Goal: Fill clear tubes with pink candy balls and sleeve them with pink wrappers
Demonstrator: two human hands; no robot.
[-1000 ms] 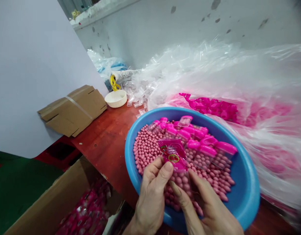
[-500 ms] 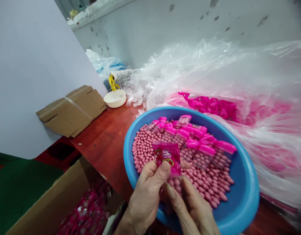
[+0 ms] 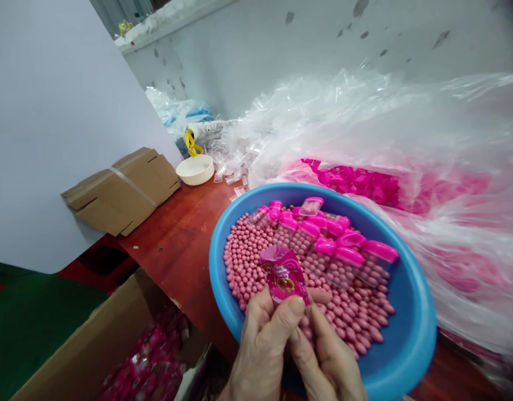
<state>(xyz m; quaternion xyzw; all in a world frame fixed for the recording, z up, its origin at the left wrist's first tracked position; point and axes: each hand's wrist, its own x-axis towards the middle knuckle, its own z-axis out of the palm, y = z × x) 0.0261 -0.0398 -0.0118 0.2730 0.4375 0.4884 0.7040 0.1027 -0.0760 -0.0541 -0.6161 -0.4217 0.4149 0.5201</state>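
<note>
My left hand (image 3: 268, 340) is closed, pinching the lower part of a shiny pink printed wrapper (image 3: 283, 274) between thumb and fingers. The wrapper stands up over the candies, its top edge slightly curled. Beside it, my right hand (image 3: 329, 362) is closed around a small clear container (image 3: 307, 329) of pink balls, mostly hidden by the fingers. The container meets the wrapper's lower end. Both hands are over the near side of a blue basin (image 3: 220, 267), which holds loose pink ball candies (image 3: 248, 250) and several filled clear containers with bright pink caps (image 3: 348, 256).
Left of the basin, a cardboard box (image 3: 68, 356) holds many pink wrapped packets (image 3: 147, 362). Folded cardboard (image 3: 122, 189) and a white round dish (image 3: 195, 170) lie on the red table (image 3: 189, 223). Behind are clear tubes (image 3: 229, 161) and a plastic bag of pink caps (image 3: 365, 184).
My left thumb has moved right and down along the wrapper, toward the right hand. The wrapper now bends and its top curls. Less of the clear container shows between the hands.
</note>
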